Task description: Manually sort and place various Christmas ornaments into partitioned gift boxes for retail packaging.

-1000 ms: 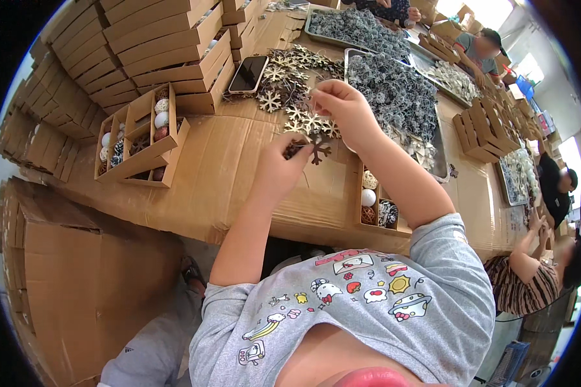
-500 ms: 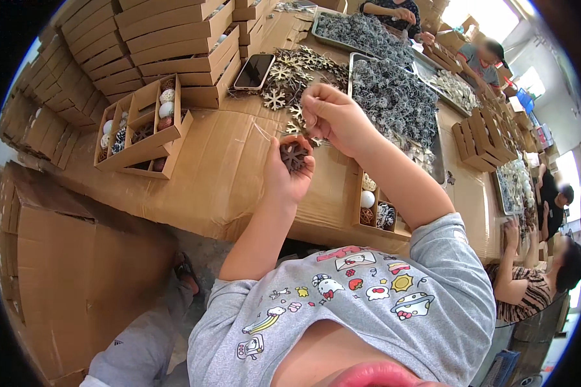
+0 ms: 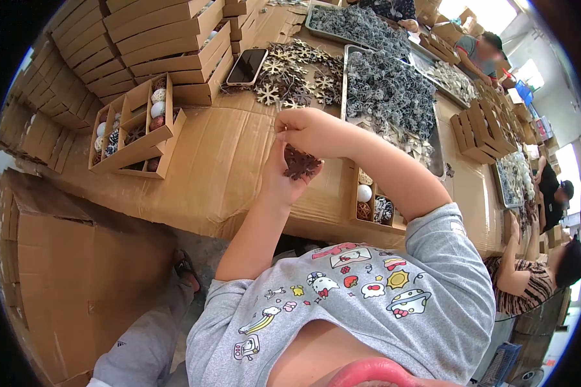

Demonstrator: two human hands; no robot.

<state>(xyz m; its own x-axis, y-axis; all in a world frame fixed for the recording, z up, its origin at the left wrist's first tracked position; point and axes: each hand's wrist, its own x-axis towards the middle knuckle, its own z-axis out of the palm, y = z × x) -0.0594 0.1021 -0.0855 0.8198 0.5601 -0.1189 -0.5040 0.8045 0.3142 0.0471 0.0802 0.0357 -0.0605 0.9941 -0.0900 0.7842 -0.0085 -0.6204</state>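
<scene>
Dark brown snowflake ornaments, seemingly a small stack, rest in my left hand, whose fingers curl round them above the cardboard-covered table. My right hand reaches across just above, fingers bent and pinched together close to the left thumb. Whatever is between those fingertips is hidden or too thin to make out. Beyond the hands lies a loose pile of pale and brown snowflake ornaments with thin strings among them.
A phone lies beside the pile. Divided boxes of ornament balls stand left and under my right forearm. Stacked cartons rise far left. Trays of grey frosted pieces sit at right. Several people work farther off.
My right hand has come down and left to the left thumb. The snowflakes in my left hand have tilted, and the white string that showed beside it is out of sight.
</scene>
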